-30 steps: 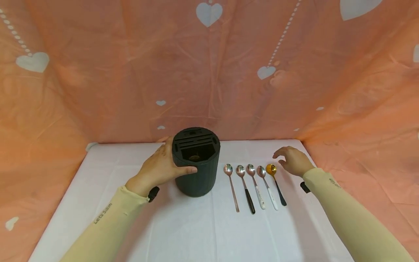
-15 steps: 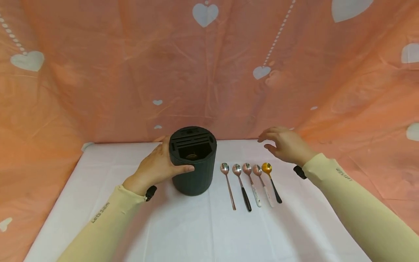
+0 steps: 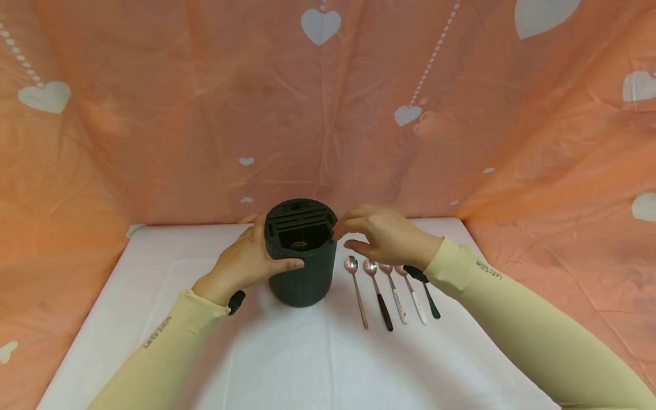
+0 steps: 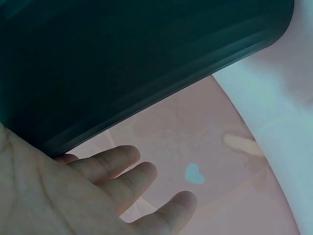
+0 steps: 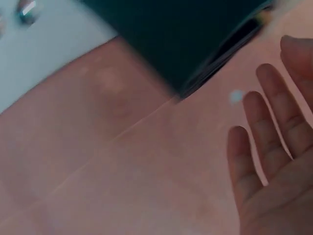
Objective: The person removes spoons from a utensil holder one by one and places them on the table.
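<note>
A dark round utensil holder (image 3: 302,280) with a slotted top and one wide opening stands upright on the white-covered table. Something gold shows down in the opening. My left hand (image 3: 240,263) holds the holder's left side, thumb across the front and index finger round the back; the left wrist view has the other fingers (image 4: 120,159) spread loosely below its wall. My right hand (image 3: 385,234) is raised at the holder's right rim, fingertips overlapping the rim in the head view. The right wrist view shows its palm bare, fingers (image 5: 238,147) apart and nothing held.
Several spoons lie in a row right of the holder, among them a copper-coloured spoon (image 3: 360,302), a black-handled spoon (image 3: 384,312) and white-handled ones. The rightmost spoon (image 3: 432,302) has its bowl hidden by my right wrist. A peach curtain (image 3: 205,114) hangs behind the table.
My right hand has risen from beside the gold spoon and swung left over the row to the holder's rim. My left hand, the holder and the spoons stay in place.
</note>
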Available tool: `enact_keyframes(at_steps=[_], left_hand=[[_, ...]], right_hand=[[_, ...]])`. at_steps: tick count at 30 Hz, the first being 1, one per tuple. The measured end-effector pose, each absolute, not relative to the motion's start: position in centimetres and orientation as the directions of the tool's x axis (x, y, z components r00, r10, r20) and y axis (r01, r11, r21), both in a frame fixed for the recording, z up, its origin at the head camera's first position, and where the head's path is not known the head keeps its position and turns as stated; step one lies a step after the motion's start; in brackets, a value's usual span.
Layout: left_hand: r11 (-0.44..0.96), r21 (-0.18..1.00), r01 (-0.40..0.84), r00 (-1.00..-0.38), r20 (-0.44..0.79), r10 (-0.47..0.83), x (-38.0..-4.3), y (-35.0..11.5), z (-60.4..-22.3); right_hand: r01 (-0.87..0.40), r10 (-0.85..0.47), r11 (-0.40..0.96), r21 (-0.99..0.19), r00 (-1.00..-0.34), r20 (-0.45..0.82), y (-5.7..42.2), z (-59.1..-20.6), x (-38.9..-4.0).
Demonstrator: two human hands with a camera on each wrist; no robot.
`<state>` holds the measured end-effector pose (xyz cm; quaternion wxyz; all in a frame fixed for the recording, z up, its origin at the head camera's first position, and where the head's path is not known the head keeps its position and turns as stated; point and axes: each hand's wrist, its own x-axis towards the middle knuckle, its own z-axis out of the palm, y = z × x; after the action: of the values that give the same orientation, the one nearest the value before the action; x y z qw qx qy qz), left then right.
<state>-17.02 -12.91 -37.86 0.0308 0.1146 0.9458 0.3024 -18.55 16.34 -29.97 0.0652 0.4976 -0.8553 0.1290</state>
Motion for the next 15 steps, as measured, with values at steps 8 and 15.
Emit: enact_keyframes(at_steps=[8,15], left_hand=[[0.79,0.576,0.208,-0.968,0.008,0.249,-17.4,-13.2,-38.0],[0.786,0.581,0.211,-0.966,0.003,0.257,-17.4,-13.2,-37.8]], right_hand=[[-0.885,-0.864,0.429,-0.18,-0.46,0.202,11.8,-29.4,-18.3],[-0.878,-0.865,0.423,-0.226,-0.465,0.187,9.8,-30.0,-19.2]])
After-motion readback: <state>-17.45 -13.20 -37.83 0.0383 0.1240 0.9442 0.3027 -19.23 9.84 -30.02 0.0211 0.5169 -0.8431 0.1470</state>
